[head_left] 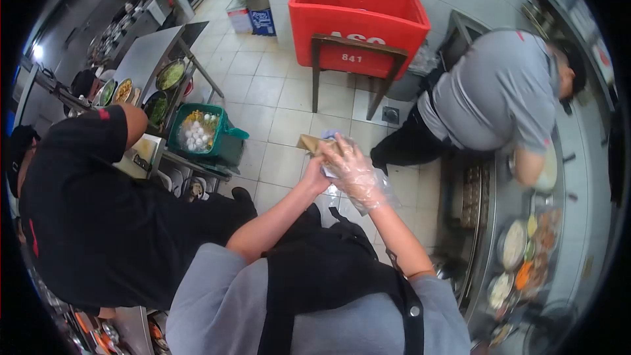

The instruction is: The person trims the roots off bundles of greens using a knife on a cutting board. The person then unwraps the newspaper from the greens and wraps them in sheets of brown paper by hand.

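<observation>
Both hands together on brown piece, mid-air over floor.

Left hand (317, 176) and right hand (350, 165) meet out in front of the body, at the middle of the view. Right wears a clear loose glove (389, 192); left looks bare. Right hand is clamped on the brown piece (307, 142), fingers across its near end. Left hand sits just under and beside the right; its fingertips are hidden, so its grip can't be told.

The piece lies at the far side of the hands. Its long axis seems to slant from under the right fingers out to the far left, free end past the fingertips. Right fingers nearer to it; left hand on the near side. A pale bluish bit (328, 134) shows against it; material of both unclear.

Nothing carries the piece: only tiled floor (281, 164) below. Red box (328, 59) beyond, on its stand (360, 41). Green crate (227, 148) off left, well short of touching. One person in black (98, 177) to the left; another in grey (490, 92) bends over the right worktop (509, 192), bowls along its near part.
</observation>
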A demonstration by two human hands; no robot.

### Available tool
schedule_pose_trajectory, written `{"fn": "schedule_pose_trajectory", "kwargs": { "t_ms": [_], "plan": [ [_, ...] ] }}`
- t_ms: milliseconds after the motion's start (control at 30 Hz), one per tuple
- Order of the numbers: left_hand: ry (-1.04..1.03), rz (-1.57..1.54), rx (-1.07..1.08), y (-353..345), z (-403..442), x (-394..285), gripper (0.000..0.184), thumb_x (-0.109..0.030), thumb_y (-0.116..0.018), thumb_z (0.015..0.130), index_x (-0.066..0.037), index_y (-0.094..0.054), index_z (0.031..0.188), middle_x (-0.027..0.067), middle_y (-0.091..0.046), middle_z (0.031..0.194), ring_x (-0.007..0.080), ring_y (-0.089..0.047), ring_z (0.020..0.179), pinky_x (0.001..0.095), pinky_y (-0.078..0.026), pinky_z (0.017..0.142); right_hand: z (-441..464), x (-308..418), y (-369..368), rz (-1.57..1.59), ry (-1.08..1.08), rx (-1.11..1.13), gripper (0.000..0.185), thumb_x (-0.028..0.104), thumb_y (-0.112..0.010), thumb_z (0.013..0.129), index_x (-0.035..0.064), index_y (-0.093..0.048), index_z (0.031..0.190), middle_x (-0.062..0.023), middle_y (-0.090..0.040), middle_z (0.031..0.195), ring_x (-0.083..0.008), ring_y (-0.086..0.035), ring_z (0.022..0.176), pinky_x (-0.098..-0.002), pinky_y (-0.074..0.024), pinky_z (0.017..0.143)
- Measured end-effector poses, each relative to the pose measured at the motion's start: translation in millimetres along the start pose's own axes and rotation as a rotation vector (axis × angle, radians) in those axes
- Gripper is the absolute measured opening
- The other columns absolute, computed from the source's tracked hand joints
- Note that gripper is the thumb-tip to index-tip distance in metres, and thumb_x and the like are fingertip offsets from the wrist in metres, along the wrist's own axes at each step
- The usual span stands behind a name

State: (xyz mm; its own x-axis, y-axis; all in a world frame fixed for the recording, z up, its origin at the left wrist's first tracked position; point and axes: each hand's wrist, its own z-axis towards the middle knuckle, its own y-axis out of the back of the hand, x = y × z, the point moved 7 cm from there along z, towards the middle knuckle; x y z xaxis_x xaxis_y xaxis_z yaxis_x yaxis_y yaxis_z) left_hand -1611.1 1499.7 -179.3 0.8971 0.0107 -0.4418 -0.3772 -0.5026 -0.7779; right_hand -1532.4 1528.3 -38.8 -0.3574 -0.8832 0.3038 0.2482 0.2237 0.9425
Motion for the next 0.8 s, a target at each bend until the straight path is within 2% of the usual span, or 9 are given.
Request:
{"fn": "schedule_pose_trajectory", "kwargs": {
  "t_ms": [67, 167, 300, 400, 467, 633, 700, 767, 800],
  "plan": [
    [0.061, -0.098, 0.089, -7.0, 43.4, -7.0, 0.046, -0.03, -0.044, 0.1, -0.01, -0.046, 0.141, 0.0126, -0.053, 0.14, 0.0309, -0.052, 0.129, 0.051, -0.04, 0.11, 30.8, -36.8, -21.6, 0.066, 0.0, -0.101, 0.092, 0.011, -0.085, 0.062, 0.0238, -0.045, 0.144, -0.0164, -0.04, 0.15, -0.0416, -0.049, 0.125, -0.0456, -0.0456, 0.104],
    [0.011, -0.139, 0.117, -22.2, 85.8, -37.1, 0.045, -0.028, -0.043, 0.1, -0.008, -0.046, 0.14, 0.0146, -0.053, 0.14, 0.0309, -0.053, 0.128, 0.0496, -0.041, 0.11, 75.9, -69.1, -28.7, 0.144, 0.014, -0.159, 0.081, 0.013, -0.082, 0.066, 0.0249, -0.05, 0.14, -0.0145, -0.045, 0.144, -0.0417, -0.053, 0.117, -0.0488, -0.0499, 0.098],
    [-0.11, -0.188, -0.052, 9.5, 121.8, -77.3, 0.046, -0.029, -0.042, 0.099, -0.009, -0.046, 0.14, 0.0145, -0.053, 0.14, 0.0318, -0.051, 0.13, 0.0504, -0.039, 0.111, 147.0, -83.0, -63.5, 0.225, 0.084, -0.062, 0.076, 0.012, -0.08, 0.068, 0.0239, -0.053, 0.137, -0.0153, -0.045, 0.144, -0.0423, -0.052, 0.118, -0.0491, -0.049, 0.099],
    [-0.272, -0.275, -0.141, 39.8, 126.8, -123.4, 0.046, -0.026, -0.047, 0.095, -0.008, -0.048, 0.138, 0.0139, -0.054, 0.138, 0.0312, -0.05, 0.13, 0.0502, -0.04, 0.111, 205.2, -58.5, -63.0, 0.174, 0.254, 0.133, 0.087, 0.017, -0.083, 0.068, 0.0271, -0.045, 0.145, -0.0202, -0.037, 0.15, -0.0448, -0.047, 0.126, -0.049, -0.0457, 0.104],
    [-0.374, -0.4, -0.22, 85.4, 125.4, -152.7, 0.045, -0.019, -0.053, 0.089, -0.009, -0.052, 0.132, 0.0121, -0.058, 0.13, 0.0301, -0.055, 0.124, 0.0504, -0.043, 0.107, 235.7, -36.9, -56.5, 0.214, 0.371, 0.233, 0.098, 0.03, -0.084, 0.069, 0.0303, -0.033, 0.152, -0.0236, -0.025, 0.156, -0.047, -0.039, 0.135, -0.0519, -0.0424, 0.107],
    [-0.735, -0.487, -0.464, 222.3, 94.8, -264.4, 0.042, -0.008, -0.06, 0.078, -0.008, -0.058, 0.12, 0.0102, -0.064, 0.117, 0.0306, -0.063, 0.109, 0.0497, -0.05, 0.1, 289.9, -41.5, -38.9, 0.454, 0.37, 0.186, 0.095, 0.033, -0.083, 0.073, 0.0234, -0.033, 0.153, -0.0233, -0.023, 0.158, -0.0452, -0.035, 0.139, -0.0516, -0.0376, 0.111],
    [-0.806, -0.499, -0.481, 281.0, 78.5, -311.6, 0.044, -0.01, -0.061, 0.078, -0.007, -0.057, 0.122, 0.0111, -0.064, 0.118, 0.0314, -0.063, 0.109, 0.0509, -0.05, 0.1, 298.9, -70.2, -53.9, 0.412, 0.292, 0.158, 0.09, 0.031, -0.08, 0.077, 0.0224, -0.033, 0.153, -0.0229, -0.024, 0.157, -0.0432, -0.035, 0.139, -0.0496, -0.0382, 0.111],
    [-0.857, -0.531, -0.581, 321.3, 61.8, -359.6, 0.049, -0.016, -0.058, 0.08, -0.004, -0.055, 0.128, 0.0146, -0.061, 0.128, 0.0365, -0.057, 0.121, 0.0579, -0.042, 0.107, 298.0, -103.5, -71.6, 0.38, 0.12, 0.234, 0.084, 0.034, -0.078, 0.08, 0.0228, -0.036, 0.152, -0.0205, -0.027, 0.157, -0.0406, -0.035, 0.141, -0.0475, -0.0376, 0.112],
    [-0.852, -0.479, -0.626, 331.8, 55.5, -382.9, 0.056, -0.027, -0.061, 0.081, -0.007, -0.052, 0.132, 0.0148, -0.056, 0.135, 0.0371, -0.051, 0.127, 0.0611, -0.036, 0.109, 291.8, -125.8, -89.1, 0.329, 0.081, 0.25, 0.081, 0.034, -0.076, 0.082, 0.0216, -0.036, 0.151, -0.0199, -0.028, 0.157, -0.0397, -0.037, 0.14, -0.0469, -0.0392, 0.111]
  ]
}}
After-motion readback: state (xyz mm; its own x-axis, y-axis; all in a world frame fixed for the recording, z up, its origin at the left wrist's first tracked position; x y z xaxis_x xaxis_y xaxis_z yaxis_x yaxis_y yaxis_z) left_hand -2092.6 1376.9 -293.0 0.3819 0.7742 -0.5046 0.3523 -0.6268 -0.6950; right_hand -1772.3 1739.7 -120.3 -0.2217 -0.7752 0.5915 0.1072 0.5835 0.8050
